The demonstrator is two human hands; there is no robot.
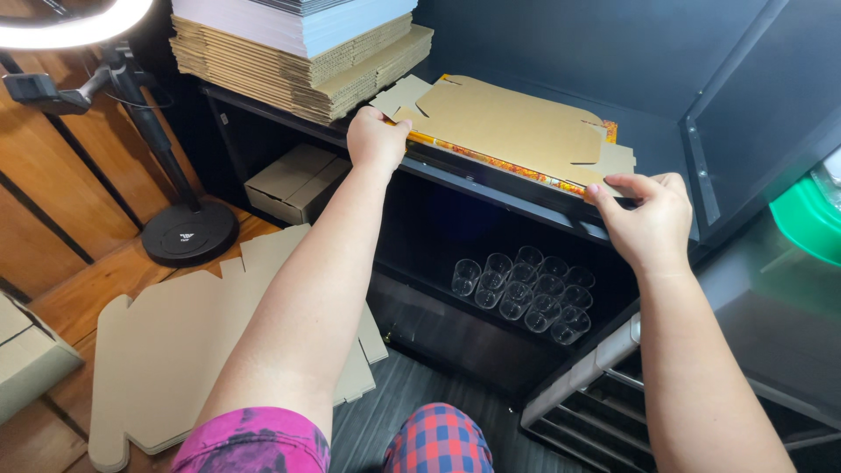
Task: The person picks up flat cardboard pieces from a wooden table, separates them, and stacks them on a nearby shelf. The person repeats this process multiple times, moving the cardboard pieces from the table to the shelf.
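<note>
At the far left, a ring lamp [74, 22] stands on a round black base [190, 232] on the wooden floor, with a flat cardboard cutout [184, 350] lying just beside it. A stack of flattened cardboard [298, 66] sits on the left end of the dark shelf top [648, 131], and a small closed carton [298, 182] rests on the shelf below it. The left hand [377, 138] grips the near left corner of a flat unfolded box blank [508, 127], fingers curled over its edge at the shelf top's front edge. The blank lies flat along that front edge, plain brown side up. Clear plastic cups [526, 293] cluster on the lower shelf beneath it. The right hand [646, 219] pinches the blank's near right corner between thumb and fingers.
</note>
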